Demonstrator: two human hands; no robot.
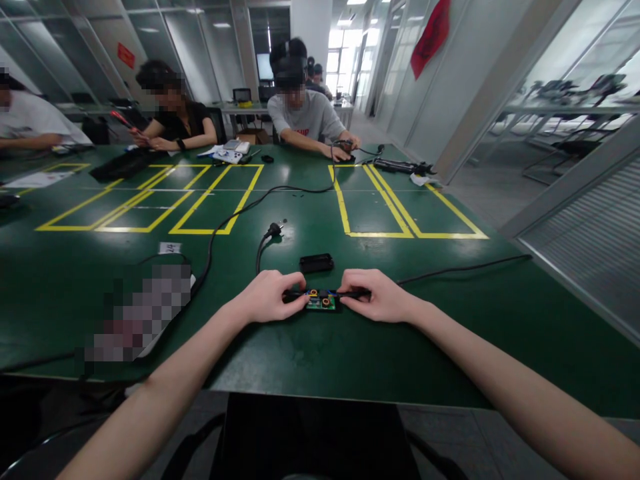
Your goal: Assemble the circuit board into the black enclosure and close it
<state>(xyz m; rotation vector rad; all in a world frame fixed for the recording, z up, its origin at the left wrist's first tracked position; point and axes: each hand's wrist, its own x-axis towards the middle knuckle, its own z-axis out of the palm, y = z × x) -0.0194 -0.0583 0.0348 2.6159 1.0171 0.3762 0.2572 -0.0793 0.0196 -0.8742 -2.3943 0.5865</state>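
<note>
Fingers [296,300] of left hand [267,297] and right hand [380,297] were clamped on either end of the opened adapter [325,309], resting on the green worktop [350,353]; circuit board [317,304] exposed; black cover [316,263] already off, lying just beyond; casing not yet closed.

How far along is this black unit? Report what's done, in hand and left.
Done: the casing is open, its green circuit board bare; a black cover lies apart on the table just behind. In hand: the left hand and right hand pinch the casing's two ends. Left: the black cover is not on the casing, and the plug lies unconnected farther back.
</note>
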